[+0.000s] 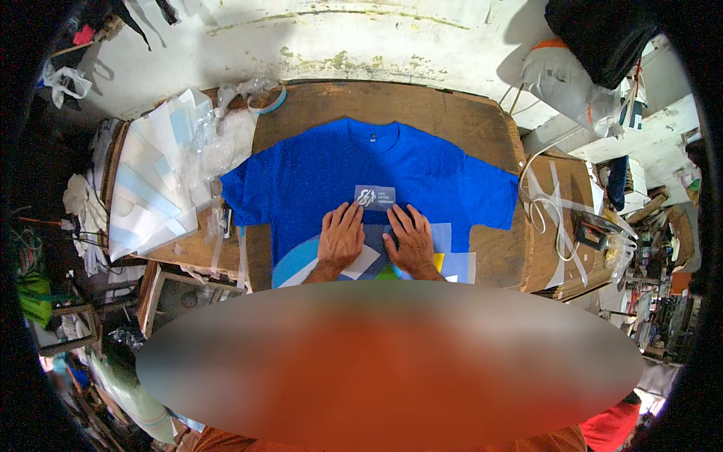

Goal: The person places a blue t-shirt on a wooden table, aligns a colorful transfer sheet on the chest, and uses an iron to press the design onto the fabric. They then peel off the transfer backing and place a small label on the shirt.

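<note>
A blue T-shirt (309, 177) lies spread flat on the wooden table, its collar at the far side. On its chest is a small clear film piece with a white logo (375, 197). My left hand (343, 239) lies flat at the film's lower left corner, fingers stretched forward. At the lower right corner rests my right hand (412, 239), fingers extended and somewhat apart. Under and around both palms is a film sheet with a larger coloured print (301, 260) in blue, white, green and yellow, over the lower shirt. The blurred area hides the shirt's bottom.
An iron (595, 230) with a white cord (533, 203) sits on cardboard at the right. To the left are film and paper sheets (154, 181), crumpled clear plastic (233, 135) and a roll of tape (268, 99). A stained white wall (339, 38) stands behind the brown table (482, 113).
</note>
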The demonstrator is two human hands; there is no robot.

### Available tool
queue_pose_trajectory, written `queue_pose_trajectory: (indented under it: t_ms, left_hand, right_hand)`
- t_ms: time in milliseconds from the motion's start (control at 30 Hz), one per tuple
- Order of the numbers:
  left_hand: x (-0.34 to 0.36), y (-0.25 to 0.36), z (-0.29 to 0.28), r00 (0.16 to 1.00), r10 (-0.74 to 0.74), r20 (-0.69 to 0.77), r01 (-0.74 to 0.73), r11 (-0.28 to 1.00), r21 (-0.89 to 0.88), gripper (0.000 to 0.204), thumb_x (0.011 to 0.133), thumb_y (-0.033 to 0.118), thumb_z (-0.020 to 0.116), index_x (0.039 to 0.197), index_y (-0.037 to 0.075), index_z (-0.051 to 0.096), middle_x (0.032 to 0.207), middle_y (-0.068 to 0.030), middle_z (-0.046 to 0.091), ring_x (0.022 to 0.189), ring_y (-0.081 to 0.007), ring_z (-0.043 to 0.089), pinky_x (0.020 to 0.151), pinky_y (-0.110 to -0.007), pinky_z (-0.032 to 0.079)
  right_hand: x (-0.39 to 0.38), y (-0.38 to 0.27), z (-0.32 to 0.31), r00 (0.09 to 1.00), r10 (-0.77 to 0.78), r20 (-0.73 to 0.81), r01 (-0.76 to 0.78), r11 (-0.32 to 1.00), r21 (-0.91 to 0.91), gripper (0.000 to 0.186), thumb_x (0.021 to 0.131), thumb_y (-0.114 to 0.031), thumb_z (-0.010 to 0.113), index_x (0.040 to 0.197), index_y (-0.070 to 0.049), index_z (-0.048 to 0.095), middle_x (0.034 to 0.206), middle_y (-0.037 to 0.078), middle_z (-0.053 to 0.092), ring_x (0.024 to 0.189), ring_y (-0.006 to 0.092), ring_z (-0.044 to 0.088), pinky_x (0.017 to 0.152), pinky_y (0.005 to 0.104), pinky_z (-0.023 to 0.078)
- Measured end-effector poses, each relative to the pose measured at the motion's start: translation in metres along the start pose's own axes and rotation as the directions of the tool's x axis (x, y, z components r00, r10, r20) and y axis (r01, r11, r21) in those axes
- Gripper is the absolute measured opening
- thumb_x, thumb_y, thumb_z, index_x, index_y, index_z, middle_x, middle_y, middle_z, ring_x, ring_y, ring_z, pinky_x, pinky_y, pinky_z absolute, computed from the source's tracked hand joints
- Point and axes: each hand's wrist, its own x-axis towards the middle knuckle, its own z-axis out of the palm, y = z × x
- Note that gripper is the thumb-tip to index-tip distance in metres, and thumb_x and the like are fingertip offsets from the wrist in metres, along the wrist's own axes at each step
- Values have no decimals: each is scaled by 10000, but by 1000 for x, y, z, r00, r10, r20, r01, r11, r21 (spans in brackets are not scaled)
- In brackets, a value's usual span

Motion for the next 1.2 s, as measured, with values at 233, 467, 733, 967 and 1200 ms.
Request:
queue_pose_trajectory:
  t_ms: [233, 467, 733, 967, 1200]
  left_hand:
    - [0, -2, 0, 1000, 15, 1, -15, 1000, -20, 441, 959, 185, 631, 1367, 18, 629, 1411, -122, 603, 1352, -301, 526, 1111, -500, 401]
    - [-1, -2, 0, 1000, 19, -4, -19, 1000, 12, 459, 950, 173, 639, 1381, 14, 621, 1428, -122, 590, 1356, -302, 528, 1105, -500, 404]
    - [-1, -3, 1, 1000, 6, 16, -6, 1000, 6, 492, 952, 172, 630, 1417, 15, 593, 1465, -126, 574, 1378, -296, 516, 1121, -500, 395]
    - [-2, -3, 3, 1000, -5, 21, 5, 1000, 15, 493, 947, 171, 626, 1414, 15, 593, 1486, -134, 556, 1382, -306, 514, 1128, -505, 391]
    - [-2, -3, 4, 999, -16, 38, 16, 1000, 4, 492, 949, 169, 620, 1415, 15, 591, 1493, -138, 551, 1391, -306, 504, 1133, -504, 384]
  right_hand:
    - [-1, 1, 3, 1000, 16, -6, -16, 1000, 16, 537, 994, -326, 630, 1464, -74, 576, 1548, 108, 500, 1446, 379, 400, 1180, 553, 333]
    - [-2, 2, 3, 1000, -3, -21, 4, 1000, 27, 537, 995, -323, 628, 1466, -71, 574, 1534, 114, 512, 1428, 375, 418, 1173, 548, 343]
    - [-3, 3, 4, 1000, -8, -20, 8, 1000, 13, 550, 999, -326, 621, 1484, -75, 555, 1538, 111, 503, 1432, 369, 412, 1177, 544, 341]
    - [-3, 2, 3, 1000, -3, -29, 3, 1000, 31, 547, 993, -321, 622, 1477, -76, 555, 1544, 109, 495, 1434, 369, 406, 1182, 541, 329]
    - [-2, 2, 3, 1000, 4, -14, -4, 1000, 17, 562, 998, -337, 610, 1494, -79, 542, 1557, 104, 482, 1439, 365, 397, 1187, 537, 321]
